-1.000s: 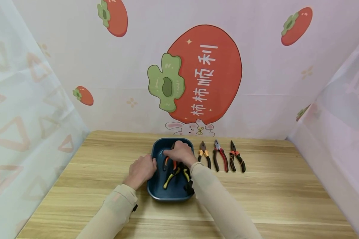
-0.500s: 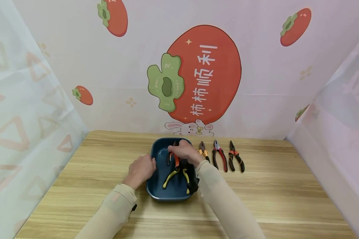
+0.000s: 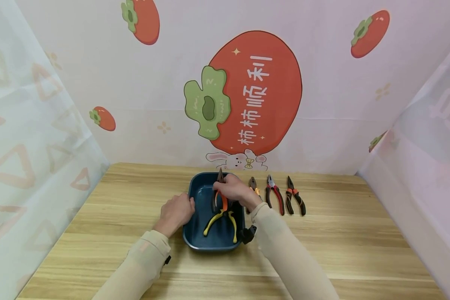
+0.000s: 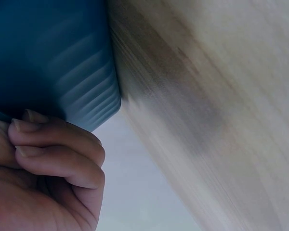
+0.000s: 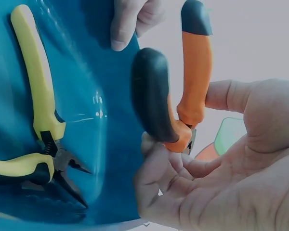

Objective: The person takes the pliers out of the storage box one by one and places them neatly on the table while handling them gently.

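My left hand (image 3: 176, 212) grips the left rim of a dark blue plastic basin (image 3: 211, 250); in the left wrist view, its curled fingers (image 4: 62, 161) lie against the basin's outer wall. My right hand (image 3: 235, 191) holds orange-and-black pliers (image 3: 225, 203) over the basin, pinched near the pivot. Their tapering dark nose points away from me, and the handles stand spread toward me. Inside the basin lie yellow-and-black pliers (image 5: 33, 72) with open handles, their pointed nose showing in the right wrist view.
To the right of the basin, three pliers lie in a row on the wooden table (image 3: 341, 241): yellow-black pliers (image 3: 253, 183) partly hidden by my right arm, red-black pliers (image 3: 279, 200) and orange-black pliers (image 3: 296, 196). A printed cloth wall (image 3: 322, 146) stands behind.
My right hand has lifted the orange-and-black pliers, moving slightly right, so their nose now shows above the far rim. The left hand has stayed on the basin's rim.
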Available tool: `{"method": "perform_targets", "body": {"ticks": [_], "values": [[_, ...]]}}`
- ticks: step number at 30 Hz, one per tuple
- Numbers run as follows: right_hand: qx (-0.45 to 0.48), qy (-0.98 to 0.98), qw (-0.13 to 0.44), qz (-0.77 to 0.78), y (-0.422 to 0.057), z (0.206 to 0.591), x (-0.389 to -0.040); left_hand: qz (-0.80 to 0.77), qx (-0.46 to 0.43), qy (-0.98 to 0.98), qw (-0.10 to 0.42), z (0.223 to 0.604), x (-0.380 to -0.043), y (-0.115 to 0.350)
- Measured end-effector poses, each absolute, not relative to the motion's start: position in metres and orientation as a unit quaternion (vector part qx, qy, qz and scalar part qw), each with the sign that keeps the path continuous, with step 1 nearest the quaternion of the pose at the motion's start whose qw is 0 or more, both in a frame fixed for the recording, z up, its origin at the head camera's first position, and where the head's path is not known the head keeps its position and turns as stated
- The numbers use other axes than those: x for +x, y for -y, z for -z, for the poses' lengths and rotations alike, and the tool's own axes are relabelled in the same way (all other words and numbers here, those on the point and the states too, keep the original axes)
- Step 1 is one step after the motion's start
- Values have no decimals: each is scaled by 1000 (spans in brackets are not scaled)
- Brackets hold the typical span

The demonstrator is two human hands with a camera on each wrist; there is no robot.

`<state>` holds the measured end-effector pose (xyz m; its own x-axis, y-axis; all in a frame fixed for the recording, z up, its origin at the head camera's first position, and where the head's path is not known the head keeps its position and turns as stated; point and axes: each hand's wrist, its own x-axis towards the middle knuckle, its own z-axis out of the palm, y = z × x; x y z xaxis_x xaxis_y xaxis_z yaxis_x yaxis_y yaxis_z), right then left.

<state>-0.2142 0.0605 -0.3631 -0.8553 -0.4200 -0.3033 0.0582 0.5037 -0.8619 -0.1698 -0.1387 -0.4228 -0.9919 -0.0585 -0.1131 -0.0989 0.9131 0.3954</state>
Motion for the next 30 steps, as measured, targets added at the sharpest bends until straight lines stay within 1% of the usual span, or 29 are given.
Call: {"method": "perform_targets", "body": {"ticks": [9, 16, 23, 30], "values": [[-138, -816, 235, 509, -69, 357, -206, -202, -41, -977, 46, 424, -170, 139], [-125, -838, 190, 496, -79, 348, -195, -205, -50, -976, 54, 422, -169, 138], [-116, -869, 137, 460, -89, 344, -191, -203, -45, -977, 56, 423, -169, 138], [-114, -877, 117, 451, -107, 340, -187, -204, -40, -976, 58, 422, -169, 140]]}}
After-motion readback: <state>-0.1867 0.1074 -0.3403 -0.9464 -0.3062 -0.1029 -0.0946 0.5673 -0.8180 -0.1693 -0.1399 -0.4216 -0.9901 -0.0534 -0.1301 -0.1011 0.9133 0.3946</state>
